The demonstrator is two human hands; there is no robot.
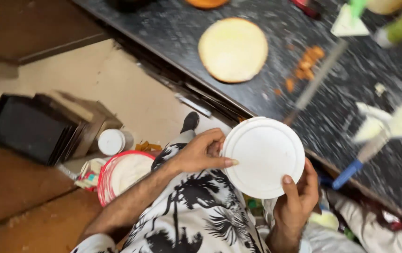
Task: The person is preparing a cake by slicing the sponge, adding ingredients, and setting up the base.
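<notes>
1. Biggest thing first: the dark speckled counter [238, 28] runs across the top right, and a round pale cake layer [233, 49] lies flat on it, with orange crumbs [306, 63] just beside it.
2. Down on the floor sits a red-rimmed tub [122, 174] of white stuff, near a stack of dark trays [32, 129].
3. Now the white round plate [264, 157]: it is held up in front of the person, just at the counter's edge, tilted toward the camera. It looks thin, light and stiff, with a smooth face that could slip, so the rim is the place to grip.
4. And that is how it is held: the left hand [202, 153] clasps the left rim, thumb lying on the face, fingers curled behind.
5. The right hand [297, 199] pinches the lower right rim, thumb on front, fingers behind.
6. Smallest: a blue-handled tool [348, 172] lies blurred on the counter, near the plate.
</notes>
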